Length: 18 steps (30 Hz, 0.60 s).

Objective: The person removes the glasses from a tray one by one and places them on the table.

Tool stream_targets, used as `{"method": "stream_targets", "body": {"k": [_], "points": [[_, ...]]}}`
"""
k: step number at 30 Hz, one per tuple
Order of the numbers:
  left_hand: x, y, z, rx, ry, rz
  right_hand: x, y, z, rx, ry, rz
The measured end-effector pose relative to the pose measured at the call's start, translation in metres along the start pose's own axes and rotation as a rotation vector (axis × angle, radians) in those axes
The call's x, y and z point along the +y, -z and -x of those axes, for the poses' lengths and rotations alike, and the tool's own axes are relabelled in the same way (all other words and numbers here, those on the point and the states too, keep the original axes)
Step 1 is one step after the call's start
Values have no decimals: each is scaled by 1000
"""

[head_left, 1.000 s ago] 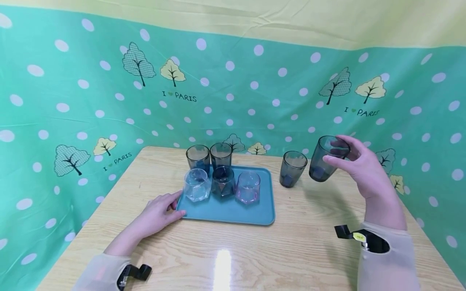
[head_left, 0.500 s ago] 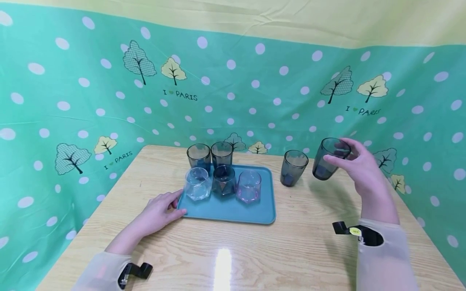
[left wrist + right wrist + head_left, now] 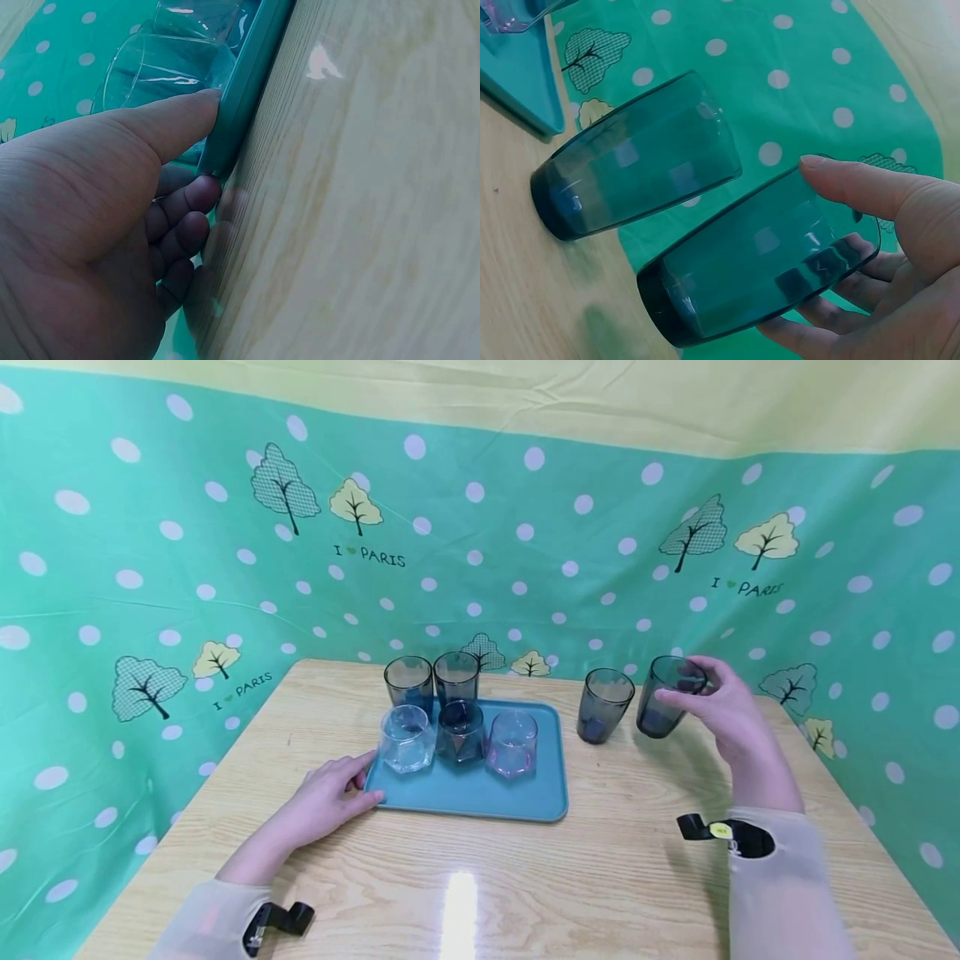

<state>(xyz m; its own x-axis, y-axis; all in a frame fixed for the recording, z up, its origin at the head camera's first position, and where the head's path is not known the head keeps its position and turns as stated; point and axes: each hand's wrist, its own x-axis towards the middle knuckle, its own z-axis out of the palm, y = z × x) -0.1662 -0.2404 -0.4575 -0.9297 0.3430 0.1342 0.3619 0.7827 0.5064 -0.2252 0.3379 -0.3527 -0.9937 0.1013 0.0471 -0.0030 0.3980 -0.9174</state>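
My right hand (image 3: 723, 706) grips a tall smoky drinking glass (image 3: 663, 706) near its rim, thumb on one side and fingers on the other. The glass is upright with a slight tilt, low over the table; whether its base touches cannot be told. Just left of it, a matching tall glass (image 3: 630, 157) stands on the wood, with a small gap between them. At the blue tray's (image 3: 472, 800) left end, my left hand (image 3: 330, 797) holds the edge. In the left wrist view its thumb (image 3: 180, 124) lies on the rim and its other fingers curl at the corner.
On the tray stand a clear low glass (image 3: 407, 747), a dark one (image 3: 461, 739) and a pinkish one (image 3: 512, 752). Behind them are two tall smoky glasses (image 3: 408, 681). A green dotted curtain (image 3: 525, 568) hangs behind the wooden table (image 3: 570, 893).
My right hand has lowered the tall glass, tipping it more upright, after a small shift right and then back left. The left hand and the tray have stayed put.
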Motion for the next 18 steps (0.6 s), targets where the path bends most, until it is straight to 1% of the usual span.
{"method": "stream_targets", "body": {"k": [8, 18], "points": [[0, -1, 0, -2, 5, -3, 10, -4, -7, -39, -14, 9], [1, 0, 0, -4, 11, 2, 13, -7, -9, -74, -49, -6]]}}
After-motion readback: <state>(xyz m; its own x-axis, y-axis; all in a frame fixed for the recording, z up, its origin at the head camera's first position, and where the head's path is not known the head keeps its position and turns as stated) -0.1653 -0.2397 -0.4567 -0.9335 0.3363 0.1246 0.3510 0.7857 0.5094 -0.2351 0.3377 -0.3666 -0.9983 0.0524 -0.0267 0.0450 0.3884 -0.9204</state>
